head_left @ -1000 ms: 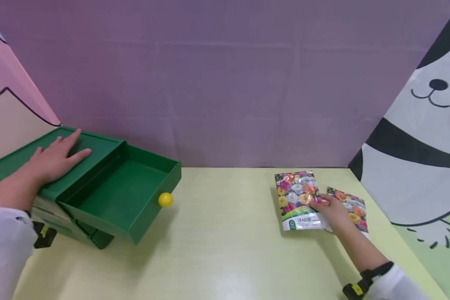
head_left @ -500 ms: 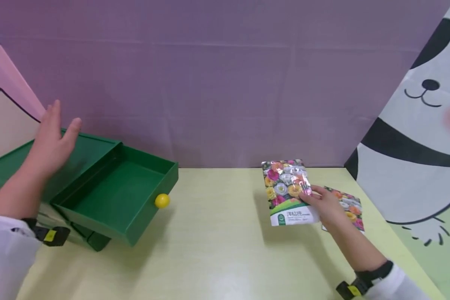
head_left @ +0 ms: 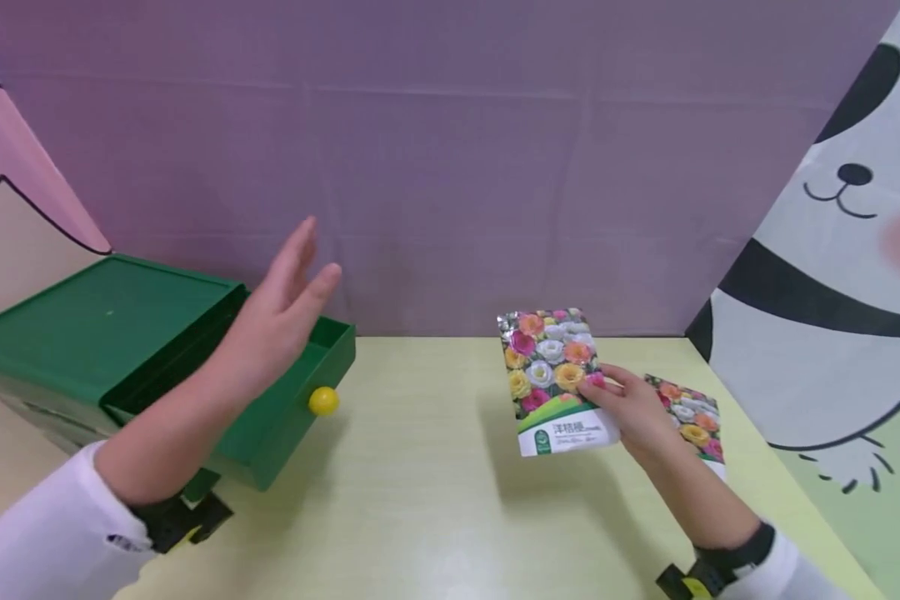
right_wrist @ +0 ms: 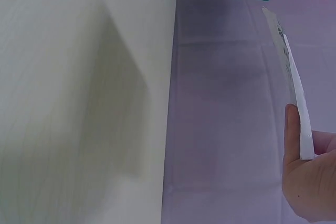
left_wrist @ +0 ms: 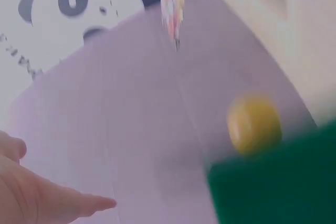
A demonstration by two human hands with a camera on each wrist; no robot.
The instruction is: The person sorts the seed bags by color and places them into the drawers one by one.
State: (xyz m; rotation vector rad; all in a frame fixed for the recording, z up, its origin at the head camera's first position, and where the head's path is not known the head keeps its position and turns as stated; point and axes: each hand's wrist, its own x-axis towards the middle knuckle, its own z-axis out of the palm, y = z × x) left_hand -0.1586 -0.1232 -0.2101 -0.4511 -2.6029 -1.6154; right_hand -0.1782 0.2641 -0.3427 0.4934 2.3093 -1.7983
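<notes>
My right hand (head_left: pixel 633 408) pinches a seed packet (head_left: pixel 551 375) by its right edge, thumb in front, and holds it up off the table. The packet has colourful flowers and a white band at the bottom. In the right wrist view the packet (right_wrist: pixel 293 77) shows edge-on between thumb and fingers. A second flower packet (head_left: pixel 693 421) lies on the table, partly behind my right hand. My left hand (head_left: pixel 273 325) is in the air with straight fingers, over the pulled-out green drawer (head_left: pixel 285 442), hiding part of it. A yellow ball knob (head_left: pixel 324 401) sits on the drawer's front.
The green drawer cabinet (head_left: pixel 105 317) stands at the left of the pale table (head_left: pixel 420 500). A purple cloth wall (head_left: pixel 450 183) rises at the back edge. A panda-print panel (head_left: pixel 832 317) borders the right side.
My left hand has lifted off the cabinet top and moved right, over the drawer. My right hand has raised the seed packet and carried it leftward.
</notes>
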